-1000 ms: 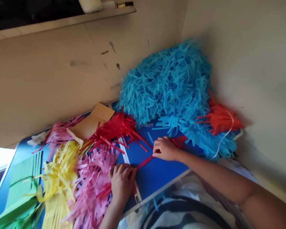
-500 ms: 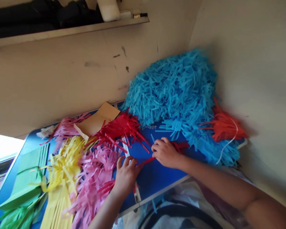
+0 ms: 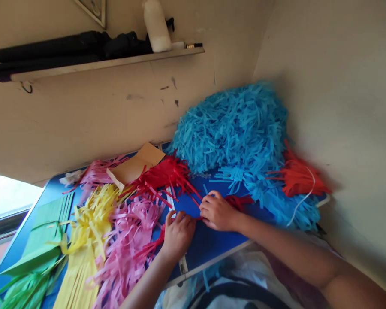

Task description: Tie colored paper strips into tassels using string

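Observation:
A strip of red fringed tissue paper [image 3: 239,201] lies low over the blue table [image 3: 212,244], one frayed end spreading past each hand. My left hand [image 3: 179,234] is closed on its left part, fingers curled down. Close by on the right, my right hand [image 3: 218,211] grips the same strip with bent fingers. Only a short narrow red piece shows between the two hands; the rest there is hidden under the fingers. Beside my left hand lies a heap of pink fringed tissue paper [image 3: 128,240]. Behind the hands sits a bunch of red fringed tissue [image 3: 162,174].
A large blue tissue-fringe pile [image 3: 231,128] leans into the wall corner. Orange-red fringe [image 3: 297,176] with a white cord [image 3: 304,201] rests at right. Yellow [image 3: 80,274] and green tissue [image 3: 46,234] lie left, near a tan paper piece [image 3: 138,165]. A shelf [image 3: 109,64] juts from the wall.
My two hands have come closer together, and less of the red strip shows between them. The camera view has tilted up slightly, so more of the shelf is visible.

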The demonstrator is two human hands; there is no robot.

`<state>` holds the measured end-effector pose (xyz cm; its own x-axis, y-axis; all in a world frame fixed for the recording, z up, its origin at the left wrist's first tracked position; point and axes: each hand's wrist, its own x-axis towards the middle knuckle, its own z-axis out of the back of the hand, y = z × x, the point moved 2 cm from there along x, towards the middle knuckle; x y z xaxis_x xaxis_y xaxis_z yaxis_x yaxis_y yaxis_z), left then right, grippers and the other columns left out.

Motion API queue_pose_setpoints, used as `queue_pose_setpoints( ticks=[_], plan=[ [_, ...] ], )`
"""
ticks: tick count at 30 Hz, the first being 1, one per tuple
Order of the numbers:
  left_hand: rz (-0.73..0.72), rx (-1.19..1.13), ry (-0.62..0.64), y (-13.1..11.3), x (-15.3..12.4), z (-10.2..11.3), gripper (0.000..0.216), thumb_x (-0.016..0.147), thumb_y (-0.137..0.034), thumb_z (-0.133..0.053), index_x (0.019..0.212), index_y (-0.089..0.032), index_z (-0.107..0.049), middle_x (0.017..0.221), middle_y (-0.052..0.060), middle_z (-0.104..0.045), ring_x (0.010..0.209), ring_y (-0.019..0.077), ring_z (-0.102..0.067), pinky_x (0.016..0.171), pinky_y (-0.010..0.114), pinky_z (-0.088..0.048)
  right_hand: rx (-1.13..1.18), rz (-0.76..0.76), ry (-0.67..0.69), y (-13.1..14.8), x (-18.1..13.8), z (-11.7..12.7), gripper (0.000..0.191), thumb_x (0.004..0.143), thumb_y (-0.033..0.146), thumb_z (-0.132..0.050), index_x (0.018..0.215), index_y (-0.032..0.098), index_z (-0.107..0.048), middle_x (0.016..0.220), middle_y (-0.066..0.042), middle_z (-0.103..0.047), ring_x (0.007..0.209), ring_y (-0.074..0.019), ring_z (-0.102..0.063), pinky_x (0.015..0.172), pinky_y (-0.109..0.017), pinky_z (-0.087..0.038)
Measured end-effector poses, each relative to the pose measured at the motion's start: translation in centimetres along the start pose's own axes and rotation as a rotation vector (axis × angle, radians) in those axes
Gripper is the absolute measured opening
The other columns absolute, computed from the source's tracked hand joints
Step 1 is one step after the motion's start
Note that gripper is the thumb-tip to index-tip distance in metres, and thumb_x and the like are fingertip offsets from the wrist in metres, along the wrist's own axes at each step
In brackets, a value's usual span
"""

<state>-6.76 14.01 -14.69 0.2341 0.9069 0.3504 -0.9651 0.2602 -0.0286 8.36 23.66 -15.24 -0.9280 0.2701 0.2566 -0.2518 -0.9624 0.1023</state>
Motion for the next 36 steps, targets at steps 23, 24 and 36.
queue_pose_setpoints(
  ticks=[23, 24, 36],
  plan=[
    [0.331, -0.368, 0.085, 3.0, -3.6, -1.9, 0.026, 0.093, -0.038, -0.055, 0.079, -0.021, -0.071, 0.083, 0.003, -0.071, 0.081, 0.0208, -0.061, 0.079, 0.038, -0.040, 0.305, -0.404, 0.089, -2.3, -2.3, -0.6, 0.012, 0.087, 0.025, -0.065, 0.077, 0.019, -0.068, 0.090, -0.002, -0.067, 0.091, -0.0179, -0.053, 0.077, -0.033, -0.027],
    [0.347, -0.343, 0.116, 2.9, -3.3, -1.7, 0.025, 0.092, -0.036, -0.055, 0.078, -0.021, -0.070, 0.082, 0.003, -0.070, 0.082, 0.0214, -0.060, 0.079, 0.039, -0.039, 0.292, -0.420, 0.124, -2.3, -1.9, -0.4, 0.013, 0.087, 0.025, -0.064, 0.075, 0.019, -0.067, 0.089, -0.002, -0.067, 0.090, -0.0181, -0.053, 0.076, -0.033, -0.026],
    [-0.012, 0.011, 0.178, 0.5, -1.6, 0.0, 0.027, 0.092, -0.018, -0.057, 0.109, -0.036, -0.068, 0.092, 0.000, -0.072, 0.094, 0.0246, -0.057, 0.088, 0.045, -0.031, 0.164, -0.267, 0.184, -0.8, -0.3, 0.7, 0.008, 0.087, 0.021, -0.061, 0.091, 0.021, -0.068, 0.098, -0.005, -0.070, 0.099, -0.0217, -0.052, 0.082, -0.038, -0.026]
  ],
)
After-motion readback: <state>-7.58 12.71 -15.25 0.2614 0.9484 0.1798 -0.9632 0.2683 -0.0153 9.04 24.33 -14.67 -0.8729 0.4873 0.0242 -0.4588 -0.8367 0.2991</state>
